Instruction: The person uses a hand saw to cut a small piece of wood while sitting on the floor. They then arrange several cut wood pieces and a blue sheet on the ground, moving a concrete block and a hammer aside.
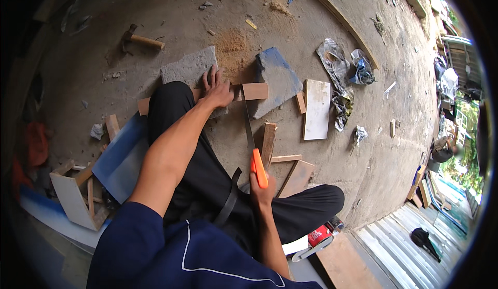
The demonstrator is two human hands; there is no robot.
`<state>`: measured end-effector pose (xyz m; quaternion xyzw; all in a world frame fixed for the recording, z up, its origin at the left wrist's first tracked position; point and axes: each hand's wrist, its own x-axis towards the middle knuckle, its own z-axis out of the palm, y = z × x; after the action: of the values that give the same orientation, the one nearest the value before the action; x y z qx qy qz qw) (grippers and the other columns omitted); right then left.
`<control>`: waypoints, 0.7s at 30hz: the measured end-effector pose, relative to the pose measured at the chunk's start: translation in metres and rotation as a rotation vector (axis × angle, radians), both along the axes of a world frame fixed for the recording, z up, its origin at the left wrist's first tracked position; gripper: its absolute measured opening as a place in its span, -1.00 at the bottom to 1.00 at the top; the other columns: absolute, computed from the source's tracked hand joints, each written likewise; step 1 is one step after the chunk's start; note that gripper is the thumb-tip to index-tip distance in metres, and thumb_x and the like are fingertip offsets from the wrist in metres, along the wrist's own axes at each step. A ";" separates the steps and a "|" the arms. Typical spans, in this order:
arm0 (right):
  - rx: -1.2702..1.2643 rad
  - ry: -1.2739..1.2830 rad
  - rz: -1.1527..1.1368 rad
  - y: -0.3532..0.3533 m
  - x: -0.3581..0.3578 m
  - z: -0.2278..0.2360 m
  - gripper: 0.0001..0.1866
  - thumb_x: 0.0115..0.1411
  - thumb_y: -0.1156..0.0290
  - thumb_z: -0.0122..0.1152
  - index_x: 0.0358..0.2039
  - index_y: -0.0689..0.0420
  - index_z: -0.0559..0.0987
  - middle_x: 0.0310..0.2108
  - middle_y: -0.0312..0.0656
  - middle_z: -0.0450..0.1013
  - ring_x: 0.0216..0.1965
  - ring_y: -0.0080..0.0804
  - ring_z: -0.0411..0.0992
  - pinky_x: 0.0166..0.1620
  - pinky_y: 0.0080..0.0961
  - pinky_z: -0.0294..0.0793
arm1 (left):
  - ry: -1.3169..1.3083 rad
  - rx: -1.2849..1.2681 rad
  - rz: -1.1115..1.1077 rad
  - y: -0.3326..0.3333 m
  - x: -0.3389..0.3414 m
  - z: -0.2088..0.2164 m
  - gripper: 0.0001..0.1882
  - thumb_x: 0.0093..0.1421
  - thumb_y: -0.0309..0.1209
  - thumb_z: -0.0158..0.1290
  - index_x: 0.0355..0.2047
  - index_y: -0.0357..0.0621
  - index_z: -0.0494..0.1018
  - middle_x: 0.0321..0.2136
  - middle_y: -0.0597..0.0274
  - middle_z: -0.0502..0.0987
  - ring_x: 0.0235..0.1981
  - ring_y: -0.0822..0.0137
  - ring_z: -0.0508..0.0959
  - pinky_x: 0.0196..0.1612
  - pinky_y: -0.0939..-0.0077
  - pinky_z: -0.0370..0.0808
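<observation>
A narrow brown wooden board [255, 91] lies across two blocks, a rough grey concrete block [189, 63] at left and a blue-stained slab [277, 76] at right. My left hand [218, 93] holds the board down over the grey block, its fingers reaching past the far edge. In my right hand [262, 188] is the orange handle of a handsaw [248, 125], fingers wrapped round it. The saw's thin blade points away from me and meets the board right of my left hand, between the two blocks. My left knee hides part of the board.
Sawdust [231, 45] covers the floor beyond the board. A hammer [142, 41] lies far left. To the right are a white panel [316, 109] and crumpled plastic [337, 68]. Wood offcuts [268, 144] lie near my right hand; a wooden box frame [78, 198] stands at left.
</observation>
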<state>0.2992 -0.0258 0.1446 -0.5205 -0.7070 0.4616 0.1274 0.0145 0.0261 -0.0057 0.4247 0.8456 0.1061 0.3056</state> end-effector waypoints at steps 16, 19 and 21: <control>-0.007 -0.009 -0.047 0.052 -0.069 -0.033 -0.72 0.04 0.37 0.18 -0.65 0.28 0.37 -0.73 0.00 0.27 -0.72 -0.24 0.26 -0.56 -0.34 0.26 | 0.040 -0.062 -0.092 0.015 0.004 0.002 -0.43 0.10 -0.18 -0.14 0.02 -0.33 0.41 0.33 -0.17 -0.16 0.37 -0.14 -0.41 0.27 -0.21 -0.51; 0.050 -0.010 0.064 0.016 -0.027 -0.009 -0.79 0.03 0.40 0.19 -0.60 0.27 0.45 -0.71 -0.01 0.33 -0.68 -0.20 0.37 -0.51 -0.34 0.35 | 0.040 -0.047 -0.041 0.003 -0.001 -0.005 -0.44 0.07 -0.20 -0.12 0.01 -0.33 0.42 0.33 -0.18 -0.15 0.37 -0.14 -0.41 0.27 -0.21 -0.52; 0.024 -0.001 0.046 -0.009 0.015 0.011 -0.82 0.03 0.40 0.20 -0.57 0.26 0.48 -0.68 0.00 0.36 -0.64 -0.14 0.40 -0.49 -0.34 0.36 | 0.029 0.048 0.035 0.000 0.000 -0.008 -0.44 0.02 -0.23 -0.10 -0.01 -0.33 0.43 0.32 -0.20 -0.14 0.37 -0.14 -0.42 0.27 -0.21 -0.53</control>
<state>0.3144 -0.0345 0.1557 -0.5029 -0.7242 0.4557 0.1226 0.0147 0.0263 -0.0141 0.4185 0.8544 0.1254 0.2813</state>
